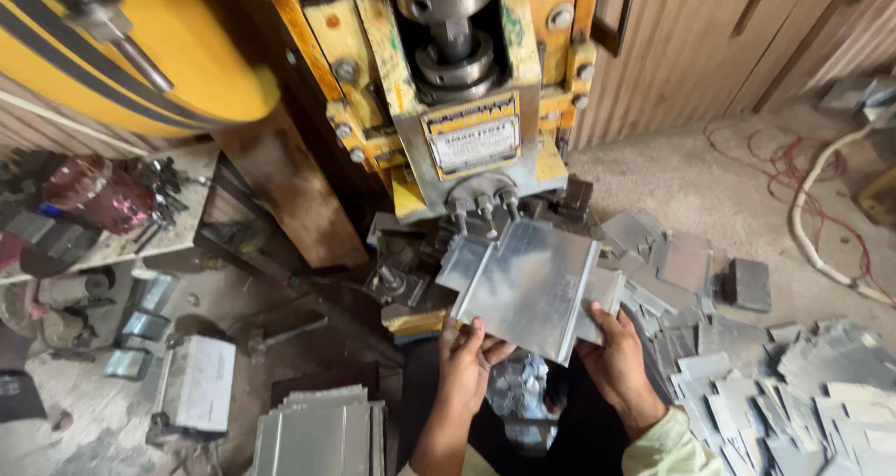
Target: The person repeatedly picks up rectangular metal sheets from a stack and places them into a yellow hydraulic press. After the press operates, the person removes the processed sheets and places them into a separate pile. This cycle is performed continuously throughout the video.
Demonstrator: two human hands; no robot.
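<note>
I hold a bent metal sheet (530, 285) under the yellow press (457, 93), my left hand (464, 350) gripping its near left edge and my right hand (611, 350) its near right edge. Cut sheets (793, 383) lie heaped on the floor (691, 173) to the right. A neat stack (317, 434) sits near left.

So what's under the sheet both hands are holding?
Under the sheet, a second sheet's edges peek out; the press bed shows beside it. The rest is covered.
</note>
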